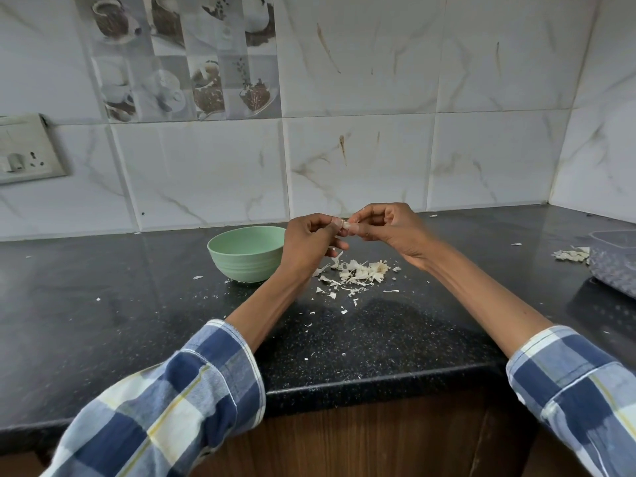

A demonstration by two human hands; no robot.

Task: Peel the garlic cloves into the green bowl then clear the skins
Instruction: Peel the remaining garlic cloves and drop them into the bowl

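A pale green bowl [247, 253] stands on the black speckled counter [137, 304], just left of my hands. Both hands are raised above the counter and meet at a small garlic clove [345, 226]. My left hand [309, 242] pinches the clove with curled fingers, and my right hand [387, 227] pinches it from the other side. A strip of skin hangs under my left fingers. Directly below the hands lies a heap of papery garlic skins [358, 271], with scraps scattered toward the counter's front edge. The bowl's inside is hidden from this angle.
A clear plastic container [616, 259] sits at the right edge with more skins [573, 253] beside it. A switch socket [27, 149] hangs on the tiled wall at left. The wall meets a corner at far right. The counter's front edge [378, 383] runs below my forearms.
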